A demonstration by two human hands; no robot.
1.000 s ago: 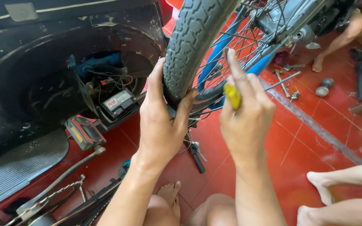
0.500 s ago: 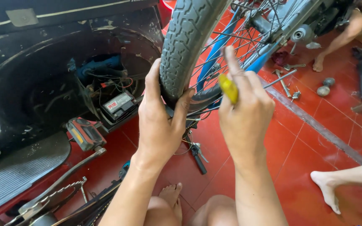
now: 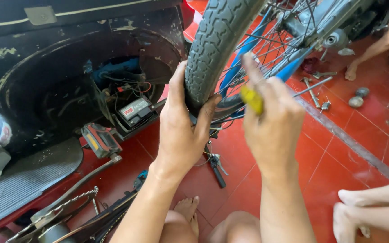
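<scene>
our left hand (image 3: pixel 181 135) wraps its fingers around the grey tyre (image 3: pixel 217 49); just right of the tyre, our right hand (image 3: pixel 273 128) grips a yellow-handled tool (image 3: pixel 252 100).

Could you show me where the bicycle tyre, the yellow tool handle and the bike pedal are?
Bicycle tyre (image 3: pixel 217 45): head view, on the grey tread.
Yellow tool handle (image 3: pixel 252 100): head view, on the part showing from the right hand (image 3: pixel 273 130).
Bike pedal (image 3: pixel 99 140): head view, on its top face.
</scene>
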